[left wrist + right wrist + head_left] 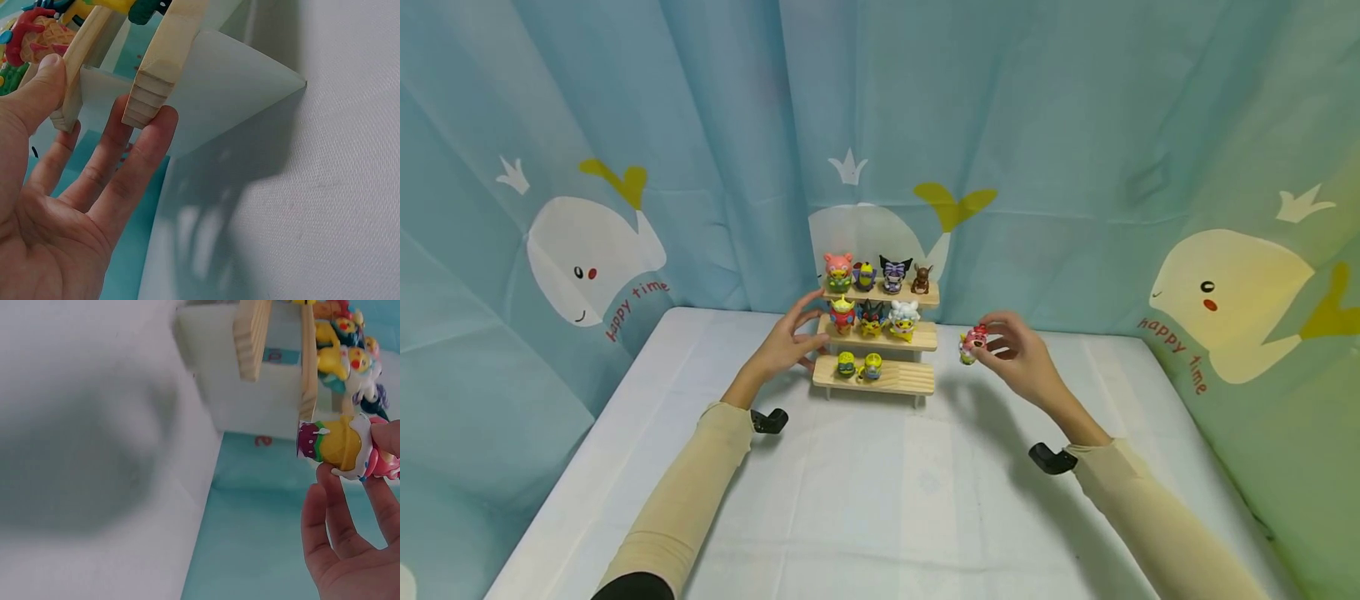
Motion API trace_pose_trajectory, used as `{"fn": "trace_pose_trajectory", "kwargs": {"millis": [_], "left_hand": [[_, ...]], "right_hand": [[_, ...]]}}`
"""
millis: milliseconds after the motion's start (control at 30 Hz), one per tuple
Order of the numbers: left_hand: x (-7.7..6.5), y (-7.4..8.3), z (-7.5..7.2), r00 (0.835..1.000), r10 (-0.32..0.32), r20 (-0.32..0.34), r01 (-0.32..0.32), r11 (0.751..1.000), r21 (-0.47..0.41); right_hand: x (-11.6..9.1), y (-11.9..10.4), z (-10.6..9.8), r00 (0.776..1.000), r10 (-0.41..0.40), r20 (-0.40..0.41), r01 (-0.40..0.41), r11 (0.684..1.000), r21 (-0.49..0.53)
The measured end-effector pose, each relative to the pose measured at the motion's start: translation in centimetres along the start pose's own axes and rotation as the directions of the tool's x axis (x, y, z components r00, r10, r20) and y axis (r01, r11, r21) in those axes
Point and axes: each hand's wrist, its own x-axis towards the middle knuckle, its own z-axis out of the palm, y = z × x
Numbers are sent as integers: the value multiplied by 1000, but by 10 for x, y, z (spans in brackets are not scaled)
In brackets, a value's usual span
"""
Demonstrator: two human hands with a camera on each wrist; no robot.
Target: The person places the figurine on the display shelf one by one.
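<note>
My right hand (1018, 354) pinches a small toy figurine (340, 445) between thumb and fingers, in the air to the right of a wooden three-tier display stand (910, 379). It has a pink and red top, a yellow middle and a purple base. My left hand (786, 340) is at the stand's left end, fingers spread. In the left wrist view its thumb (44, 84) lies against one plank, and fingertips touch the plank ends. Two yellow figurines (872, 367) stand on the bottom tier's left part, three on the middle tier and several on the top.
A white cloth covers the table (865, 483). Behind the stand hangs a blue curtain (722, 208) printed with whales. On the middle tier's right is a white-hooded figurine (904, 321); a brown one (921, 279) stands at the top tier's right.
</note>
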Motion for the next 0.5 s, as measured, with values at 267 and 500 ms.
{"fn": "trace_pose_trajectory", "kwargs": {"millis": [267, 500], "left_hand": [[0, 1, 0, 1000, 10, 4, -10, 1000, -10], [0, 0, 1, 1000, 11, 1, -11, 1000, -11]], "right_hand": [[2, -8, 14, 999, 8, 35, -10, 997, 70], [4, -17, 32, 997, 15, 76, -23, 995, 100]]}}
